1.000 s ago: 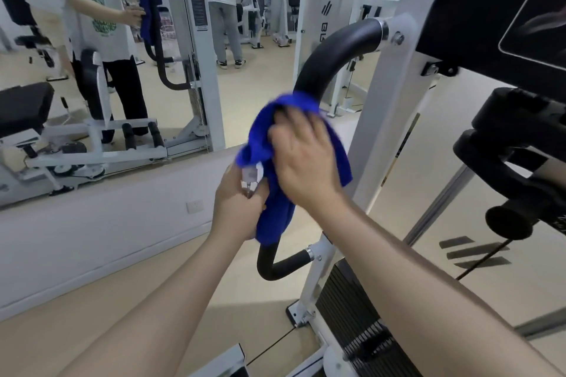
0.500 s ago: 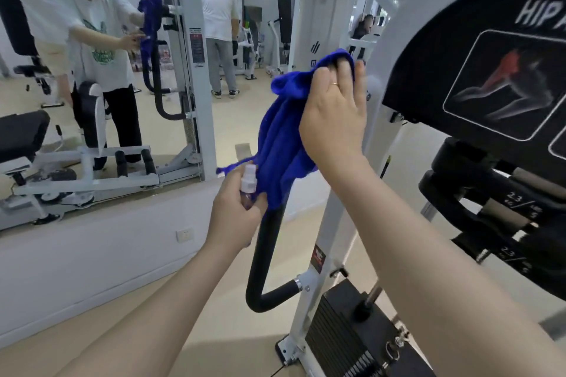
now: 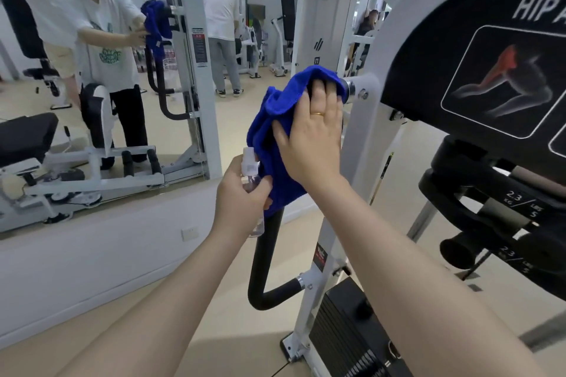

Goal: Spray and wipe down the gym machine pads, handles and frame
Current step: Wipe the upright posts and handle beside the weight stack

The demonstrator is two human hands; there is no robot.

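Fingers (image 3: 324,98) of the right hand (image 3: 309,138) lie fairly straight, pressing the blue cloth (image 3: 269,138) against the top of the black handle (image 3: 263,260), just beside its joint with the white frame (image 3: 330,223). Nearer, below the cloth, the left hand (image 3: 242,202) curls around a small clear spray bottle (image 3: 249,171). To wipe well, wrap the cloth round the bar and pull down its full curve with steady pressure. Cloth looks thick, bunched and plush; the handle matte and foam-like.
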